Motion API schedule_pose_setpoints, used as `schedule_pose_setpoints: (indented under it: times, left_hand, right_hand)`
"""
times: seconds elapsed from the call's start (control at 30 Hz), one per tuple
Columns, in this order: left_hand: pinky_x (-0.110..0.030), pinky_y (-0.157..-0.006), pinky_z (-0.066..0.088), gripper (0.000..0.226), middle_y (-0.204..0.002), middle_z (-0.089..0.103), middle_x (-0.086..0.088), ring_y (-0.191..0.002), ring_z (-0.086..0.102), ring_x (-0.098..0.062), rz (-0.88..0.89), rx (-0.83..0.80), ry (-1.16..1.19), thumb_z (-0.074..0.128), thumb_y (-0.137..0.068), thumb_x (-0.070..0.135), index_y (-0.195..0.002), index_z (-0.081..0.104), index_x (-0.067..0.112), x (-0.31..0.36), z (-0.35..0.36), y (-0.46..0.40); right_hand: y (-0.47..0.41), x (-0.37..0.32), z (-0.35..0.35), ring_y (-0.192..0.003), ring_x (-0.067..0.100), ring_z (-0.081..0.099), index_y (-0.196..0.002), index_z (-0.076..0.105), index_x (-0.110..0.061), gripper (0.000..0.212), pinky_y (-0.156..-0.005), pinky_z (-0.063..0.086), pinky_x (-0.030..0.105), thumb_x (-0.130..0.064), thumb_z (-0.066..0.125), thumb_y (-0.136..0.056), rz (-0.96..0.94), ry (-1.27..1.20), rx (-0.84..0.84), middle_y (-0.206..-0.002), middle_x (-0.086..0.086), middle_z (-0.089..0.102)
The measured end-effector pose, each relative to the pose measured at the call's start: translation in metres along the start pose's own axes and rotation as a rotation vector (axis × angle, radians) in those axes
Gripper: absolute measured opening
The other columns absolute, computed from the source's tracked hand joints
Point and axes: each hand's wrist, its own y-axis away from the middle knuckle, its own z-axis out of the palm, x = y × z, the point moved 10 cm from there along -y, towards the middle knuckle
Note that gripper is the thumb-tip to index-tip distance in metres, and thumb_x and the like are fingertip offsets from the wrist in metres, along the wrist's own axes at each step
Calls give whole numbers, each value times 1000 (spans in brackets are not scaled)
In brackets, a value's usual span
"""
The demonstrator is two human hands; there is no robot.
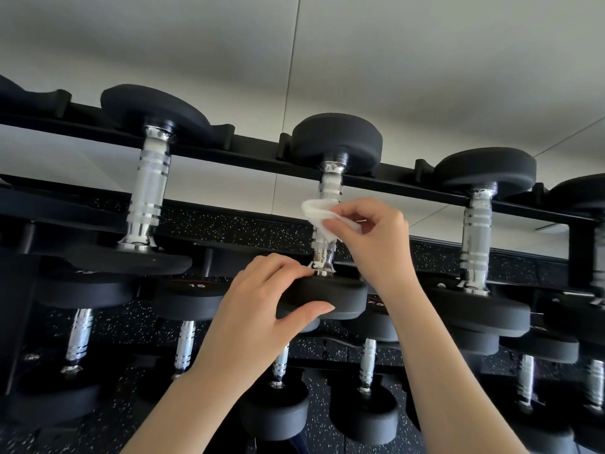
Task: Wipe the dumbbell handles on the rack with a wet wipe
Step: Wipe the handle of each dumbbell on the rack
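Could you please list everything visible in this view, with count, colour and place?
Top-row dumbbells: three full plus part of one at the right edge, black heads with chrome handles, on the upper rack.
Lower dumbbells: several, black and chrome, two marked 15, on the rows below.
Rack: one, black, across the frame.
Wet wipe: one, white, against the middle top handle.
Wall: pale grey panels, behind.
Floor: black, white-speckled.
Left hand: grips the middle dumbbell's near head.
Right hand: pinches the wipe.
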Motion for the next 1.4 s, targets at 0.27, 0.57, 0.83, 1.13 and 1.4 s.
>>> schedule_pose_setpoints:
  times: [0.27,0.57,0.83,1.13,1.4]
  left_hand:
    - [-14,-84,39,46,-99,55,14,-94,55,-7,-24,66,-32,63,-74,57,-99,68,18,-5,-15,5]
    - [-11,-84,37,44,-97,55,15,-93,54,-6,-21,47,-40,62,-75,56,-98,68,19,-4,-16,5]
    - [-15,-83,40,44,-98,55,16,-93,56,-9,-24,58,-37,62,-75,56,-98,68,19,-5,-15,5]
    - [-16,-82,40,42,-98,52,20,-94,55,-6,-20,61,-36,63,-74,57,-97,67,23,-7,-14,5]
    - [-15,-83,40,41,-99,53,19,-95,56,-7,-9,67,-31,63,-74,57,-97,66,23,-8,-13,4]
  right_hand:
    - [28,9,11,-70,5,56,-71,70,-23,15,-64,42,13,-12,80,-71,78,89,-202,-79,-4,66]
    - [33,24,1,-70,3,65,-75,72,-20,8,-71,50,13,-15,77,-74,162,104,-238,-73,-6,71]
    - [32,33,-2,-63,5,66,-74,69,-21,11,-66,51,16,-12,76,-75,205,-30,-130,-67,-3,71]
    - [14,39,3,-73,30,70,-85,65,-10,4,-81,55,51,-11,68,-84,265,-311,-21,-74,10,74]
    - [-25,31,9,-75,24,68,-82,61,-10,6,-73,59,36,-10,65,-86,293,-521,12,-77,10,73]
